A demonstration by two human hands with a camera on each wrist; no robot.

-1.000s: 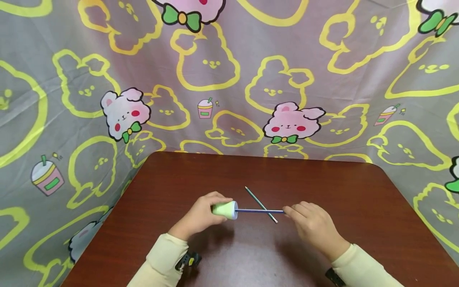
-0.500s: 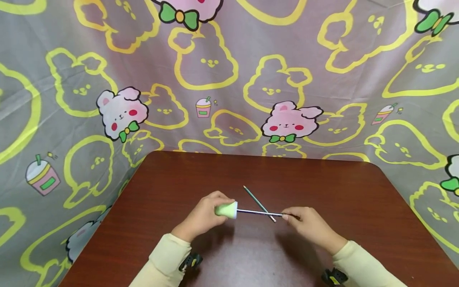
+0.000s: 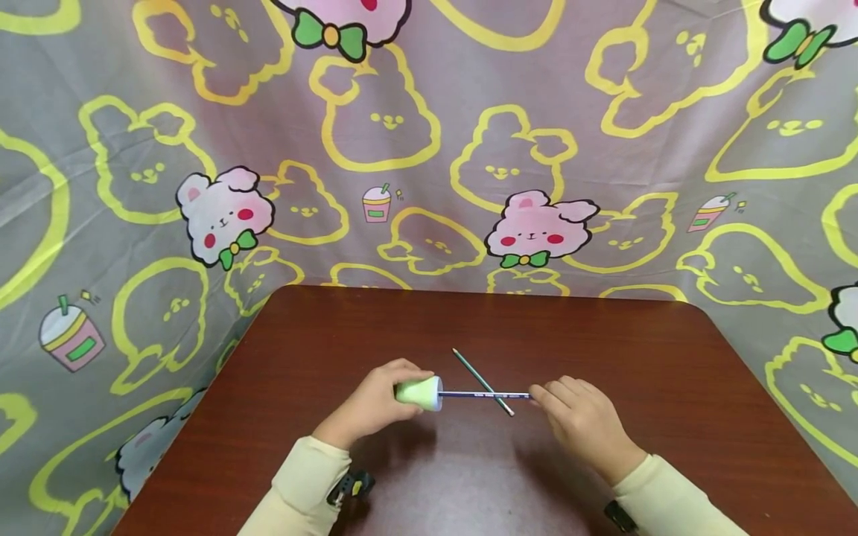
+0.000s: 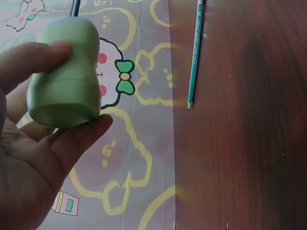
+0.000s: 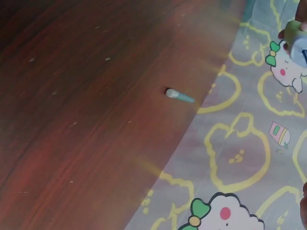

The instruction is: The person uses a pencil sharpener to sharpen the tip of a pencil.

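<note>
My left hand (image 3: 375, 402) grips a light-green pencil sharpener (image 3: 417, 391), lying sideways above the table with its pale end to the right. In the left wrist view, thumb and fingers wrap the rounded green sharpener body (image 4: 69, 72). A dark-blue pencil (image 3: 479, 394) runs from that pale end across to my right hand (image 3: 586, 417), which pinches its other end. The tip inside the sharpener is hidden. Below the blue pencil, a green pencil (image 3: 469, 366) lies slantwise on the table, point away and white end nearer. Only a sliver of the right hand shows in the right wrist view.
The dark reddish-brown table (image 3: 603, 335) carries the loose green pencil. A grey cloth (image 3: 429, 134) with cartoon bears hangs behind the table and along both sides. Wrist-worn straps (image 3: 351, 485) show at the sleeves.
My right fingers have rolled back and then forward again on the blue pencil, turning it so its printed side shows. The left hand keeps its grip on the sharpener. The green pencil stays put.
</note>
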